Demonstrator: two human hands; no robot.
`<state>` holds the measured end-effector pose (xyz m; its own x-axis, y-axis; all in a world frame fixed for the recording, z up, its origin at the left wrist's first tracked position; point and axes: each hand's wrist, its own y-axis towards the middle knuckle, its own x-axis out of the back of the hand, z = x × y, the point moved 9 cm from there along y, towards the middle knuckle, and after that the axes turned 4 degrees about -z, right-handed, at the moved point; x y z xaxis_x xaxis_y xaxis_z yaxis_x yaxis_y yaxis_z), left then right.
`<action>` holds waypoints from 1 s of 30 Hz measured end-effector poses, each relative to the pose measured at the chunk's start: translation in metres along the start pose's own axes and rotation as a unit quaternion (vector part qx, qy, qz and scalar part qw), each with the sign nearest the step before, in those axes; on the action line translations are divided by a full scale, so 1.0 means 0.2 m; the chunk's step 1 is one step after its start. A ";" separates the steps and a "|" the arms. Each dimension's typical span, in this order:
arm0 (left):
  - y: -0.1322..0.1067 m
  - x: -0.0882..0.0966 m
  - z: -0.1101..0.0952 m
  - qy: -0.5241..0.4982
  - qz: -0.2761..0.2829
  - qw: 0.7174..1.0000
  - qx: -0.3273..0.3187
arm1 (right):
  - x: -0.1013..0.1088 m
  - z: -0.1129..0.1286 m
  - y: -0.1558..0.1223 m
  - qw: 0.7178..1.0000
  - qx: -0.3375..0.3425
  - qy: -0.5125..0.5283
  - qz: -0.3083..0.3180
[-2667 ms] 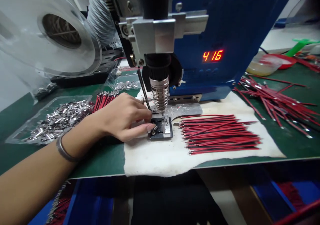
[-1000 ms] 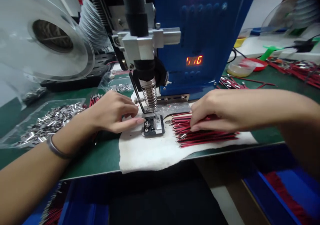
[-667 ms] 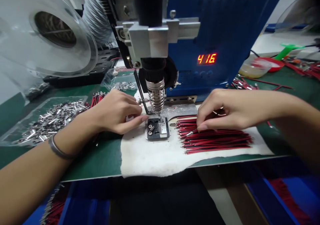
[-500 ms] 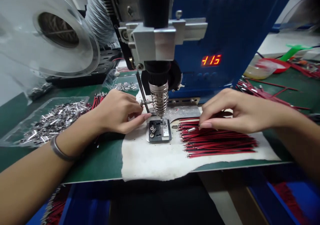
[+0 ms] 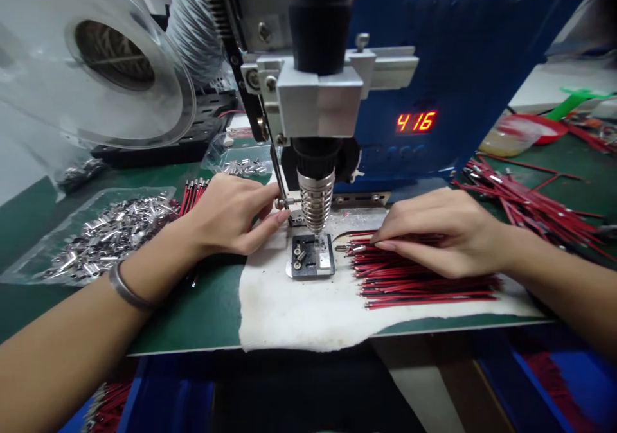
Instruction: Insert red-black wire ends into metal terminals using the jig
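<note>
My right hand [image 5: 441,230] is closed in a pinch on a red-and-black wire with a silver metal connector [image 5: 357,249] at its left end. That wire lies over a row of similar red and black wires [image 5: 429,285]. My left hand [image 5: 241,214] has thumb and index finger drawn together beside a small metal screw on the machine; what they grip, if anything, is unclear. Between the hands, a coiled metal nozzle [image 5: 315,198] points down at a small black fixture [image 5: 301,269] holding a few metal connectors.
A clear bag of metal connectors [image 5: 106,240] lies at left, another bag [image 5: 243,163] behind it. The blue machine [image 5: 463,99] shows red digits. More wires [image 5: 535,205] lie at right. White cloth [image 5: 279,320] covers part of the green table [image 5: 202,327]. A large clear reel [image 5: 166,108] stands at back left.
My right hand has shifted slightly left, and the connector end of its wire now lies closer to the fixture. My left hand stays by the screw. The view has shifted slightly.
</note>
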<state>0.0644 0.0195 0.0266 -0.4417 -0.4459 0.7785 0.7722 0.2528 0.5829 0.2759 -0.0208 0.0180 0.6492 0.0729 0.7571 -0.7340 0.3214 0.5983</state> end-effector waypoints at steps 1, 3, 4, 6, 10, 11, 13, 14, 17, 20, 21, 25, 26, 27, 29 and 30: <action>0.00 0.00 -0.01 0.001 -0.004 1.000 -0.007 | -0.01 0.01 0.00 1.000 0.007 -0.004 0.001; 0.00 0.01 -0.02 0.008 -0.012 1.000 -0.023 | -0.02 0.03 0.01 1.000 0.020 -0.004 0.005; 0.01 0.01 -0.03 0.011 -0.012 1.000 -0.026 | -0.02 0.05 0.02 1.000 0.021 0.000 0.007; 0.01 0.02 -0.03 0.015 -0.013 0.999 -0.029 | 0.00 0.08 0.06 1.000 0.007 0.011 0.010; 0.02 0.02 -0.02 0.014 -0.003 0.999 -0.029 | 0.02 0.07 0.18 0.995 -0.073 0.020 0.062; 0.01 0.01 -0.01 0.012 0.007 1.000 -0.024 | 0.00 0.06 0.21 0.991 -0.094 0.031 0.086; 0.01 -0.02 0.01 0.005 0.038 0.999 0.001 | -0.03 0.03 0.25 0.980 -0.137 0.067 0.125; 0.01 -0.03 0.02 0.001 0.055 0.998 0.020 | -0.05 0.01 0.26 0.974 -0.157 0.088 0.134; 0.00 -0.06 0.06 -0.007 0.099 0.992 0.073 | -0.08 -0.07 0.25 0.962 -0.211 0.132 0.108; 0.00 -0.08 0.07 -0.003 0.135 0.985 0.108 | -0.10 -0.08 0.23 0.969 -0.209 0.116 0.058; 0.00 -0.08 0.07 0.004 0.146 0.982 0.116 | -0.10 -0.07 0.22 0.976 -0.189 0.102 0.044; 0.01 -0.06 0.06 0.047 0.171 0.976 0.129 | -0.10 0.02 0.22 0.994 -0.104 0.041 -0.006; 0.01 -0.06 0.06 0.056 0.168 0.976 0.129 | -0.10 0.03 0.22 0.995 -0.093 0.029 -0.012; 0.01 -0.05 0.06 0.060 0.160 0.977 0.127 | -0.11 0.04 0.21 0.996 -0.085 0.017 -0.017; 0.01 -0.04 0.05 0.052 0.139 0.982 0.119 | -0.11 0.04 0.21 0.997 -0.078 -0.002 -0.021; 0.01 -0.04 0.05 0.040 0.134 0.984 0.113 | -0.11 0.04 0.20 0.997 -0.076 -0.009 -0.024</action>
<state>0.0639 0.0328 0.0234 -0.1918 -0.4018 0.8954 0.7307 0.5506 0.4036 0.2298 -0.0179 0.0275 0.6788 0.0372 0.7334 -0.6621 0.4628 0.5894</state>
